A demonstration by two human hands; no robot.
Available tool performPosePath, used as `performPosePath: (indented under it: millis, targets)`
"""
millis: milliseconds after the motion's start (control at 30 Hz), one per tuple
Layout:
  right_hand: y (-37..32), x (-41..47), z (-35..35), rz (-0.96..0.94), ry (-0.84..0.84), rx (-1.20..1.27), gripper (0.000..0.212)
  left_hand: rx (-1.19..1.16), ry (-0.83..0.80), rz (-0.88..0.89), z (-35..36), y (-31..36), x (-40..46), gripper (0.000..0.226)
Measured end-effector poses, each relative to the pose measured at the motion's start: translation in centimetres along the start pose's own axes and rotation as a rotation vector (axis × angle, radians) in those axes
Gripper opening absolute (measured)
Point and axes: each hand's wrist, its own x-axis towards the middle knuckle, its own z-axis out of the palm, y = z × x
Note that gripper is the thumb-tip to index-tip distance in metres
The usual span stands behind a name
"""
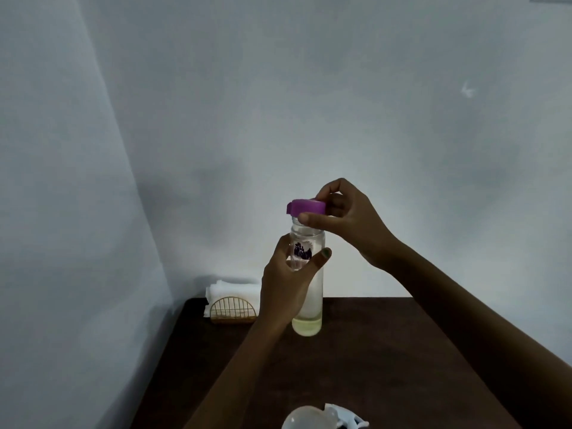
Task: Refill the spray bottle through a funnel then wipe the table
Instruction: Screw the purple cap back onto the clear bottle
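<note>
The left hand [286, 280] wraps around the upper body of a tall clear plastic bottle [308, 292], held upright above the dark wooden bench [371, 351]. The right hand [343, 218] pinches the purple cap [306, 207] at its neck. A little pale yellowish liquid sits at the bottle's bottom. A white funnel [305, 418] lies at the near edge.

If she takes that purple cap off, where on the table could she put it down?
Bare dark table shows right of the clear bottle and across the middle, between the bottle and the white funnel at the near edge. The far-left corner is crowded by the gold napkin holder.
</note>
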Motion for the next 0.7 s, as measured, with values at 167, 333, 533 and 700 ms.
performPosePath:
  millis: [167,333,533,700]
  targets:
    - [-0.2,-0.2,-0.3,-0.012,-0.046,-0.044,0.045,0.005,-0.004,0.014,0.0,0.3,0.2,0.056]
    - [-0.2,-0.1,-0.5,-0.017,-0.054,-0.205,0.047,0.044,-0.012,0.014,0.0,0.3,0.1,0.054]
    - [-0.8,0.5,-1.5,0.008,-0.265,-0.491,0.048,0.053,-0.039,-0.003,0.2,-0.2,-0.6,0.048]
    - [-2.9,1.5,-2.6,-0.045,-0.558,-0.645,0.044,0.052,-0.079,0.029,0.3,-0.7,-0.9,0.045]
